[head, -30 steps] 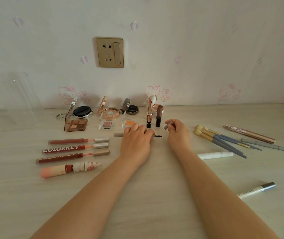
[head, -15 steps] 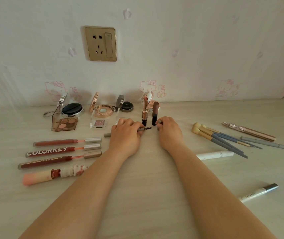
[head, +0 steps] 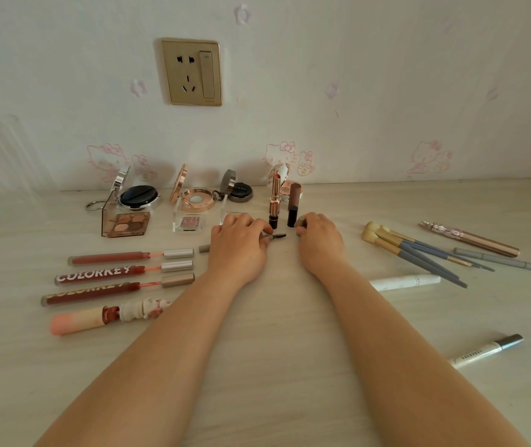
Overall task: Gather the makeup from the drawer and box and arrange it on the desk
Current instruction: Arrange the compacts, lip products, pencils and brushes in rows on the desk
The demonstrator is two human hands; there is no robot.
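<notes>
Since a second ago I am seeing both hands edging back toward the wall on the desk (head: 274, 366). My left hand (head: 238, 250) is pinching the brow pencil (head: 275, 236), brush tip bare; my right hand (head: 319, 241) is pinching its cap (head: 300, 221) beside the upright lipsticks (head: 274, 201).

I am logging the worktop (head: 290, 366) as pale matt wood-grain laminate. Lip-gloss tubes (head: 109, 275) are showing glossy clear plastic with brushed metallic caps. The compact (head: 139, 197) is gleaming chrome-like; the socket plate (head: 192, 72) is looking satin gold.
</notes>
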